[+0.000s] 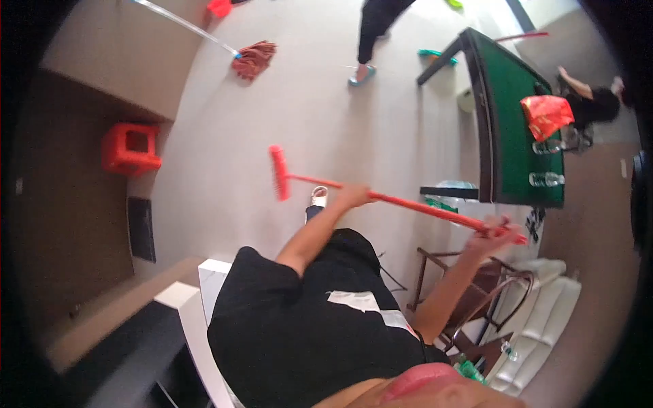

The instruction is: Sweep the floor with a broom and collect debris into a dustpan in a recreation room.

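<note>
A red broom (418,205) with a long handle runs slantwise across the view in front of my body. Its bristled head (279,172) is at the left end, over the pale floor just beyond my shoe (320,196). My left hand (353,196) is wrapped around the handle near its middle, closer to the head. Higher up, by the handle's end, my right hand (496,235) grips it, slightly blurred.
A mop (254,60) and a red plastic stool (131,149) are at the left. A green-topped table (515,122) bears bottles and a red bag (548,116). A metal-framed chair (477,285) stands at the right. Another person's leg and slippered foot (362,75) are ahead.
</note>
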`<state>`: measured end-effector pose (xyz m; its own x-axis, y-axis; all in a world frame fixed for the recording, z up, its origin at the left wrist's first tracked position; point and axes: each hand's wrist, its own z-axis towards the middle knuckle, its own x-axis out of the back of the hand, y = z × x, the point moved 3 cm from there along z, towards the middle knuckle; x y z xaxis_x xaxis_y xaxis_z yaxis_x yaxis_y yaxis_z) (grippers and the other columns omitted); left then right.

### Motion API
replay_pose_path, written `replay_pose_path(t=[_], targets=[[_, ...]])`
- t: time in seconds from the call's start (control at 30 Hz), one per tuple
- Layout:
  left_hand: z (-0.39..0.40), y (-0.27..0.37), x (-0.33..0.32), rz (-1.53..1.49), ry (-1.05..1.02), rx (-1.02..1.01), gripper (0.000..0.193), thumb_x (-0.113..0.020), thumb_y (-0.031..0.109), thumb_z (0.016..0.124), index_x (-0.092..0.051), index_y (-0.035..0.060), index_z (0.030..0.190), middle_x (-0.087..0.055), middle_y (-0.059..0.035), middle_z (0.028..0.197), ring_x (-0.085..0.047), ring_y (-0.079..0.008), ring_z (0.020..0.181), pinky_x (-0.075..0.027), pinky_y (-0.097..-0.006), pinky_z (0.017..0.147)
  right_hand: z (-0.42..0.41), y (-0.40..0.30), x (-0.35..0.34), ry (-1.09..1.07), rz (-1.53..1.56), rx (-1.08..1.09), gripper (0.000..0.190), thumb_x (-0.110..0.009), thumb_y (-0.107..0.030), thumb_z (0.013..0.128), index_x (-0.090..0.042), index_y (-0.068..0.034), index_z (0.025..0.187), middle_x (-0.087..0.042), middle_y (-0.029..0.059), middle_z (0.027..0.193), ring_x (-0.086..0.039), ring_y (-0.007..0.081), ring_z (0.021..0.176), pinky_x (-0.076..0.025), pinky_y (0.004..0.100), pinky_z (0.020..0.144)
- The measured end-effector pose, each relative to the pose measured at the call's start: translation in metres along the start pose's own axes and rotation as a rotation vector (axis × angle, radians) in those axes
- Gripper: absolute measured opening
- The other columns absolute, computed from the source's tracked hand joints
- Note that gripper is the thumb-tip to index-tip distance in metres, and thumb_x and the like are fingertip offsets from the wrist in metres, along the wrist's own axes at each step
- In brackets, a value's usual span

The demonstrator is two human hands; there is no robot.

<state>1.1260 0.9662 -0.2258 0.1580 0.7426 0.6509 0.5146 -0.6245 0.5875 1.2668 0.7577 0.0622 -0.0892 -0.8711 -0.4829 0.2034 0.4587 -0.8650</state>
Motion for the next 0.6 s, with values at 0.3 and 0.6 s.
replay_pose_path(t=[0.3,0.6], targets=[[0.040,0.240,0.087,0.073,0.462,-0.702,0.023,-0.061,0.030,0.071,-0.058,0.0101,0.082,-0.057,-0.0070,0.086,-0.053,-0.0242,0.091,-0.039,-0.0502,0.070,0.090,-0.196,0.020,0.206,-0.374,0.674,0.046,-0.033,-0.055,0.083,-0.024,-0.018,0.056,-0.023,-0.0050,0.047,-0.024,0.0070,0.040,-0.018,0.0190,0.038],[0.136,-0.132,0.047,0.297,0.029,0.308,0.024,-0.052,0.028,0.080,-0.057,0.0182,0.102,-0.059,-0.0077,0.094,-0.058,-0.0256,0.090,-0.047,-0.0419,0.069,0.041,0.264,-0.030,-0.100,-0.076,-0.442,0.043,-0.037,-0.048,0.088,-0.037,-0.012,0.065,-0.040,-0.0005,0.054,-0.042,0.0115,0.051,-0.041,0.0282,0.056]])
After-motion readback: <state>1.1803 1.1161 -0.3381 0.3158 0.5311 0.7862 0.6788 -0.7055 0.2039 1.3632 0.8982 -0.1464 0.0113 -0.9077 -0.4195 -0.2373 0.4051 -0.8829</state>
